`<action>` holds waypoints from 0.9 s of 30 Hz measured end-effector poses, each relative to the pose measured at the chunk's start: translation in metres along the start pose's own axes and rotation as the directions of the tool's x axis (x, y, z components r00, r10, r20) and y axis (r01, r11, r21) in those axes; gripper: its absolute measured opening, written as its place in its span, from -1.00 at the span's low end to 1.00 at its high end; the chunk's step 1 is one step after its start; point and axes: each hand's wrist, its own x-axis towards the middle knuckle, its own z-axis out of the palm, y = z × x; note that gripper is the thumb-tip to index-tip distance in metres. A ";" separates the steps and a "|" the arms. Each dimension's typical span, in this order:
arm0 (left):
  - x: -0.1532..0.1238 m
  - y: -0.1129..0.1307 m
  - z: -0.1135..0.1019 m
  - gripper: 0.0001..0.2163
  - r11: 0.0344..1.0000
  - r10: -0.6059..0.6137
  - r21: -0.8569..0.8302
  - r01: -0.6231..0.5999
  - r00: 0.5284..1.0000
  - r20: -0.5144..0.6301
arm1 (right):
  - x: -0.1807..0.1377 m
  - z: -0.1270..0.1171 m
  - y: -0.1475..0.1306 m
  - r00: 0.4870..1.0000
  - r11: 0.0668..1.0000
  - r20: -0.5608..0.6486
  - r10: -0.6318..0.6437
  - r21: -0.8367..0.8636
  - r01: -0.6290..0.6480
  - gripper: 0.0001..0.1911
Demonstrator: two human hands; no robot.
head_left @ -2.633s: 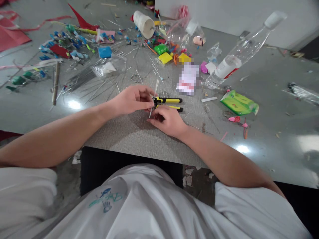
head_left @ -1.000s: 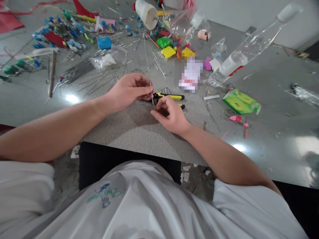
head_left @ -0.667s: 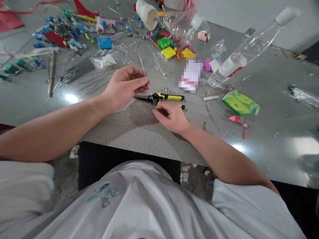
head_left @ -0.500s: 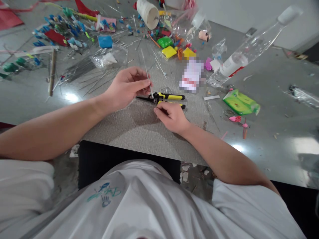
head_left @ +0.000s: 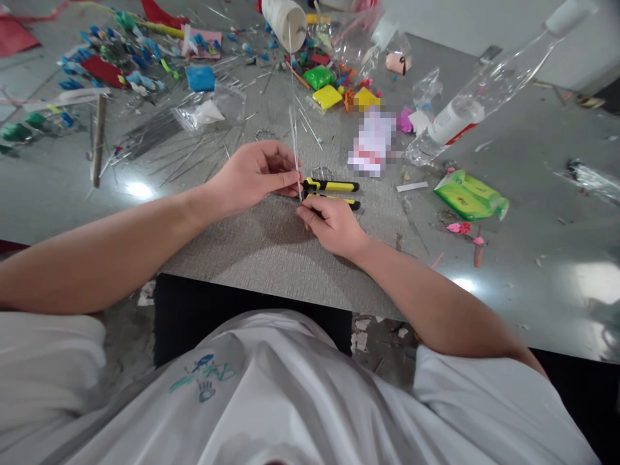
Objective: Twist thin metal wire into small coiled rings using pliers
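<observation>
My left hand [head_left: 252, 175] pinches a thin metal wire [head_left: 294, 139] between thumb and fingertips. The wire stands almost upright, its top reaching far up the table. My right hand [head_left: 332, 223] is curled below it, its fingertips closed on the wire's lower end. Both hands rest on a grey textured mat [head_left: 271, 252]. Yellow-and-black pliers [head_left: 332, 192] lie on the mat just beyond my right hand, touching neither hand as far as I can see.
Loose wires [head_left: 159, 139] and coloured scraps [head_left: 111, 58] litter the table's far left. Clay blocks [head_left: 327, 97], a tipped white cup [head_left: 285, 16], a lying plastic bottle [head_left: 484, 90] and a green packet [head_left: 469, 197] sit beyond and to the right.
The wire has swung from leaning left to nearly upright. My left hand has closed in toward my right hand, hiding the pliers' tips.
</observation>
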 end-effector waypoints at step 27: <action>-0.005 0.009 0.000 -0.84 0.992 -0.070 -0.098 0.082 0.990 0.125 | 0.001 -0.003 0.005 0.998 0.995 0.053 -0.045 -0.088 0.049 -0.59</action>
